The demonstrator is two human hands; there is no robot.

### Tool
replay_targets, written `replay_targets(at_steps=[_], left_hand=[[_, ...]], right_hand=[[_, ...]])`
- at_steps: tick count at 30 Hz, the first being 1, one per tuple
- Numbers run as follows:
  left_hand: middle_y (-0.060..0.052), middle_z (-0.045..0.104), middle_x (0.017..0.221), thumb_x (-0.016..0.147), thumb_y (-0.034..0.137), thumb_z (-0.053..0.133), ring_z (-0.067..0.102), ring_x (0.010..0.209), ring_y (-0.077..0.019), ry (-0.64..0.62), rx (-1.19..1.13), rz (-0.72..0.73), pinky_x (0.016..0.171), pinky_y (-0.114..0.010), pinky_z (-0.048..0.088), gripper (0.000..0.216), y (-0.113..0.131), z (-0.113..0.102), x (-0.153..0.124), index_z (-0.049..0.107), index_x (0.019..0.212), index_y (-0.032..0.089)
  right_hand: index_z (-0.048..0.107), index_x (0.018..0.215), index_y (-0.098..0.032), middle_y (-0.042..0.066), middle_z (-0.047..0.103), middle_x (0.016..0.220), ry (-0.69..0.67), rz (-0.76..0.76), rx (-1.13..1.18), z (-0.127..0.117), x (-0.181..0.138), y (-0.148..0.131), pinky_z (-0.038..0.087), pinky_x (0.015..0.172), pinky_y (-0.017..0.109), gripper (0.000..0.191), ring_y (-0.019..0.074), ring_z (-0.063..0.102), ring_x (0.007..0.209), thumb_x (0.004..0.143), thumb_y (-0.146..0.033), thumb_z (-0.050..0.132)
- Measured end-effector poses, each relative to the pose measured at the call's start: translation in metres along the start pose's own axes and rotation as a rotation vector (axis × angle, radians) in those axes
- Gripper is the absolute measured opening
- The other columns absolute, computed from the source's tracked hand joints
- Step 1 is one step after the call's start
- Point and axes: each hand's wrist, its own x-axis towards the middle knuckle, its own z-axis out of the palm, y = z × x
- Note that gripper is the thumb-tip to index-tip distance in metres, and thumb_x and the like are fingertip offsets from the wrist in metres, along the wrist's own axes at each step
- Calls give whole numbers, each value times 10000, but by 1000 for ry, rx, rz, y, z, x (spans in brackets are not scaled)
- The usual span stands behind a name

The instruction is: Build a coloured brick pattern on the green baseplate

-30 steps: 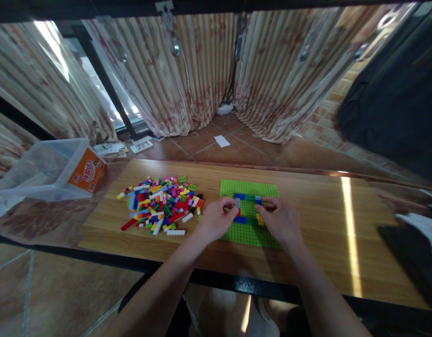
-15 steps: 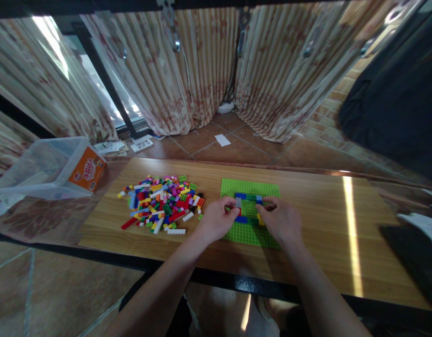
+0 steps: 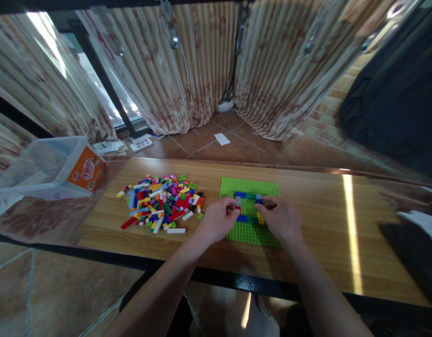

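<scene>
A green studded baseplate (image 3: 251, 235) lies on the table, with a rectangular outline of toy bricks built on it. Blue bricks (image 3: 240, 194) and dark green ones form its far side; a blue brick (image 3: 241, 218) and dark green bricks form the near side. My left hand (image 3: 219, 217) is closed at the outline's left side, its fingertips around a red brick (image 3: 238, 208) beside a grey brick (image 3: 238, 201). My right hand (image 3: 282, 219) has its thumb and fingers closed at the right side, near a yellow brick (image 3: 260, 218); what they grip is hidden.
A heap of mixed loose bricks (image 3: 167, 201) lies left of the baseplate on the wooden table (image 3: 321, 224). Beyond the table's left end stands a clear plastic bin (image 3: 58, 164) with an orange label. A dark object (image 3: 405, 252) sits at the right edge.
The red brick at the left fingertips shows more clearly now. Both hands stay almost in place, with only small finger shifts; the view has moved slightly.
</scene>
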Motion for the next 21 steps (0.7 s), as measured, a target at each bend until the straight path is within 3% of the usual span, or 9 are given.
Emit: replay_targets(at_steps=[21], left_hand=[[-98, 734, 1030, 863, 178, 581, 683, 919, -215, 23, 22, 19, 843, -349, 534, 238, -4, 7, 1, 669, 1079, 137]], right_hand=[[739, 820, -197, 63, 741, 800, -4, -4, 57, 1, 4, 2, 430, 667, 333, 204, 228, 668, 740, 757, -390, 716]])
